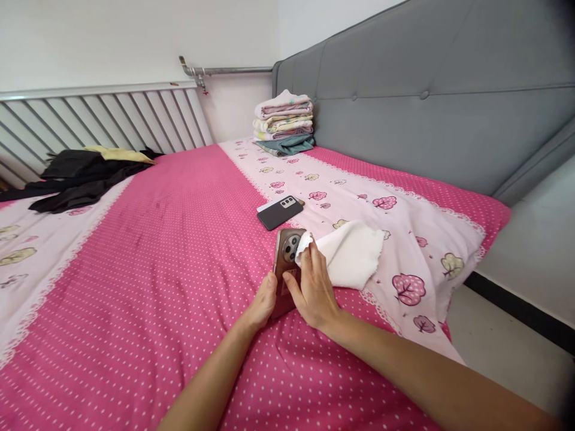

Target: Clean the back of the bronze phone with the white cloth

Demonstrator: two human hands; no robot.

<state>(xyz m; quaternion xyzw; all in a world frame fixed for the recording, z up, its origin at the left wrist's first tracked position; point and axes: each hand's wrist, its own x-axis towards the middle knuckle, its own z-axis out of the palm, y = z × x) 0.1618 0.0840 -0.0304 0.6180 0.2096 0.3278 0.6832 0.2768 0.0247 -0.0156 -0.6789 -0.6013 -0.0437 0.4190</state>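
A brown smartphone [284, 286] with a round camera bump is held tilted up, its back facing me. My left hand [262, 302] grips its lower left edge, the thumb showing and the other fingers hidden behind. My right hand [314, 287] pinches a white cloth [354, 254] and presses a fold of it against the phone's back, right beside the camera bump. The rest of the cloth trails to the right over the bedspread. Just beyond lies a dark grey phone [279, 214], camera side up, with something pale and flat partly under it.
A pink dotted bedspread [171, 239] with tree-patterned bands covers the bed. Folded cloths [284, 123] are stacked by the grey headboard [404, 90]. Dark clothes [81, 176] lie at the far left before a white radiator [108, 123]. The floor [507, 335] shows at right.
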